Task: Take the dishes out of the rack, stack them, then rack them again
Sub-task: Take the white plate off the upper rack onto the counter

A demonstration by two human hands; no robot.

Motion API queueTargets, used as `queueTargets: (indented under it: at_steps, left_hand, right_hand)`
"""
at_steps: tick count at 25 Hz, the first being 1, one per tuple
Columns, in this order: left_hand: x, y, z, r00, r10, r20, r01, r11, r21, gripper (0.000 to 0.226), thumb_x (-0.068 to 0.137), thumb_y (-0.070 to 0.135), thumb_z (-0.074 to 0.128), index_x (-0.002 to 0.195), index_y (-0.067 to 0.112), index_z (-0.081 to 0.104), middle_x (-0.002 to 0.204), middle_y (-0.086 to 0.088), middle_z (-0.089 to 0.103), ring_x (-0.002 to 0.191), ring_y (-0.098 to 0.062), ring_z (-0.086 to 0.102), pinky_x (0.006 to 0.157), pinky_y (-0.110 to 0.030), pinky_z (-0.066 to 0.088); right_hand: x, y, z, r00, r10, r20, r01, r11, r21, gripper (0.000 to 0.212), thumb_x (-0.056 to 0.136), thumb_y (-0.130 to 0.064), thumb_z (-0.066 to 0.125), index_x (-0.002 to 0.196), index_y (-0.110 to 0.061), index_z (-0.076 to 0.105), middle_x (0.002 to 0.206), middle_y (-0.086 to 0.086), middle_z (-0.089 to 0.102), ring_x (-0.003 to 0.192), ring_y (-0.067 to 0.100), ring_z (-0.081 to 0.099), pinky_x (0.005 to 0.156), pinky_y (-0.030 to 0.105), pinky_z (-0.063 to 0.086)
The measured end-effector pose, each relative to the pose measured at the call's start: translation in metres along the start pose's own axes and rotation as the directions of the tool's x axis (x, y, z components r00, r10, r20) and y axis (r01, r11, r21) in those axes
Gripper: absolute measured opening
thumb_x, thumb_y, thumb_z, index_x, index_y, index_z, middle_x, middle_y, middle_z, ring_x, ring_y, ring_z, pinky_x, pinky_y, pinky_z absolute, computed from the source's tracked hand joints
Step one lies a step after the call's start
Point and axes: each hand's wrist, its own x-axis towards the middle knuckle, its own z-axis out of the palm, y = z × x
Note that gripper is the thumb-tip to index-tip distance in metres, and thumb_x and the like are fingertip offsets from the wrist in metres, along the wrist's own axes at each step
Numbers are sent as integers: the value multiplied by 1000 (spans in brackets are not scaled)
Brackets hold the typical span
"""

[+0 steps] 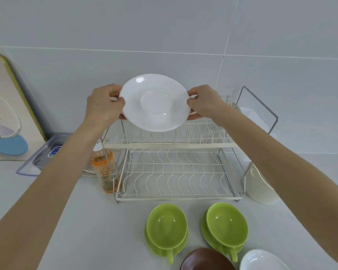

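1. Head view: a white plate [155, 103] is being held above the upper tier of the dish rack [176, 145], tilted so that its face is being shown to the camera.
2. The plate is being grasped at its left rim by the left hand [103, 103] and at its right rim by the right hand [204, 102], with thumbs in front and fingers behind; both hands are clenched on the plate.
3. Whether the plate is being lifted out or put back cannot be told; both tiers of the rack are being shown without dishes, and the other dishes are being kept on the counter, so re-racking is judged likelier.
4. If it is being racked, the lower edge should be guided between two upright wires of the top tier, the plate being kept nearly upright and let go only once it is seated.
5. Two green cups [167, 224], each resting on a green saucer, a brown bowl [207, 259] and another white dish [261, 260] are being kept on the pale counter [86, 221] in front of the rack.
6. A bottle [103, 168] is being kept just beside the rack's left leg, and a cream holder [260, 184] at its right side.
7. A grey tiled wall [164, 36] is being used as backdrop, with a clear tray [45, 152] near a framed picture [6, 110] at the left.
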Motion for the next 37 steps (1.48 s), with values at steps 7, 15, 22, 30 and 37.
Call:
queueTargets:
  at_steps: [7,15,22,30,37]
  left_hand:
    - [-95,-35,-15,983,-184,22,185,963,-194,39,87,-2,47,122,12,56,107,-3,54,85,-16,58,42,-11,51]
    - [-198,-88,-27,916,-384,117,401,886,-231,35,85,-3,49,110,20,61,92,2,60,77,-7,57,45,-15,54]
    - [-266,-137,-28,807,-556,199,586,796,-151,32,85,-2,50,101,24,62,91,6,60,81,-10,59,48,-24,57]
    - [-303,-177,-20,705,-684,185,697,718,-2,33,86,-3,46,108,18,60,102,-10,57,84,-27,56,69,-36,50]
    - [-309,-192,-15,660,-734,161,730,677,93,37,85,0,46,116,13,60,104,-9,57,98,-31,55,74,-39,52]
  right_hand:
    - [-88,48,27,999,40,27,-42,994,103,34,90,1,42,117,-7,60,75,7,63,77,27,67,61,27,61]
    - [-186,106,73,991,115,70,-117,993,29,34,90,-3,41,112,-14,64,56,-6,55,58,17,60,76,41,59]
    - [-247,161,122,958,247,143,-236,967,-93,31,83,-11,43,106,-15,63,83,23,68,80,39,65,81,49,54]
    - [-278,184,154,894,356,272,-294,925,-242,21,85,-8,39,94,-2,57,61,4,48,74,32,55,73,32,46]
    - [-279,183,163,900,326,290,-257,933,-251,26,86,-10,39,103,-5,58,75,16,58,71,31,47,74,38,46]
